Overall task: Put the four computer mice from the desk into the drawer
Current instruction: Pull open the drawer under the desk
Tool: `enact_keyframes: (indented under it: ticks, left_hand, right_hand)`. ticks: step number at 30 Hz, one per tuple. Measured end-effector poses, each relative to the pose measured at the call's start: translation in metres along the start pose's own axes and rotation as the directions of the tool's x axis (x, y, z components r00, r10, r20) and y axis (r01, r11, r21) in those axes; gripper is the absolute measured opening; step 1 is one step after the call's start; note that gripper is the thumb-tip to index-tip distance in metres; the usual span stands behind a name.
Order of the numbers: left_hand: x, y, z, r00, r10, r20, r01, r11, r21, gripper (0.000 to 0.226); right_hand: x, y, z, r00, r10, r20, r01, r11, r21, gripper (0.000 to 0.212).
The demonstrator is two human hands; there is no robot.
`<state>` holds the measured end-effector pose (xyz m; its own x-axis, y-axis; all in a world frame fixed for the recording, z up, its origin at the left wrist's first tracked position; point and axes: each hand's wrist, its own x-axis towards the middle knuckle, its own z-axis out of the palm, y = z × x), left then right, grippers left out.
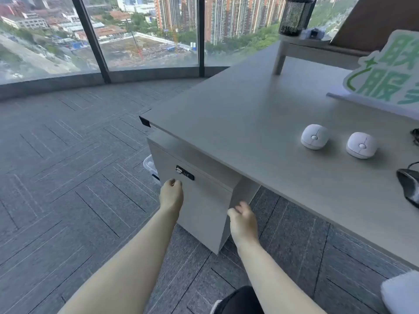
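Two round white mice sit side by side on the grey desk (238, 123), one (314, 136) left of the other (361, 145). A black mouse (410, 186) lies at the right edge of the view, partly cut off. The grey drawer unit (204, 207) hangs under the desk's left end, its front shut, with a black lock (184, 172) near the top. My left hand (171, 194) curls against the drawer front just below the lock, holding nothing. My right hand (243, 220) is at the unit's right front corner, fingers bent and blurred.
A green and white sign (385, 71) stands at the back right of the desk. A low riser (301, 45) carries a black mesh cup (294, 15). A clear plastic bin (149, 166) sits on the carpet behind the drawer unit. Floor-to-ceiling windows run along the far side.
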<state>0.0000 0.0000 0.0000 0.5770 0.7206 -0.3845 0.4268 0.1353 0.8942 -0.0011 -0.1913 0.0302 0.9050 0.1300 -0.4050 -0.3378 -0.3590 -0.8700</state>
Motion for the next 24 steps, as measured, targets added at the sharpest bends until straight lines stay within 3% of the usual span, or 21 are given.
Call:
enact_keyframes:
  ticks: [2, 7, 13, 18, 24]
  left_hand:
    - [0.014, 0.006, 0.009, 0.997, -0.081, -0.008, 0.078, 0.985, -0.153, 0.014]
    - [0.044, 0.019, 0.027, 0.977, -0.210, -0.030, 0.189, 0.927, -0.323, 0.025]
    - [0.054, 0.019, 0.029, 0.970, -0.219, -0.106, 0.180, 0.938, -0.298, 0.030]
    - [0.040, 0.004, 0.009, 0.966, -0.182, -0.182, 0.126, 0.951, -0.283, 0.024]
    - [0.006, -0.032, -0.047, 0.960, -0.218, -0.175, 0.146, 0.924, -0.352, 0.020]
  right_hand:
    - [0.008, -0.002, 0.004, 1.000, -0.007, -0.020, 0.008, 1.000, 0.026, 0.054]
    - [0.021, 0.001, 0.015, 0.998, -0.040, -0.057, 0.040, 0.999, 0.007, 0.044]
    - [0.015, 0.003, 0.016, 0.995, -0.077, -0.055, 0.075, 0.996, -0.041, 0.042]
    - [-0.009, 0.002, 0.012, 0.984, -0.177, 0.001, 0.176, 0.982, -0.074, 0.009]
    - [-0.041, 0.018, 0.016, 0.970, -0.181, 0.163, 0.194, 0.978, -0.073, 0.041]
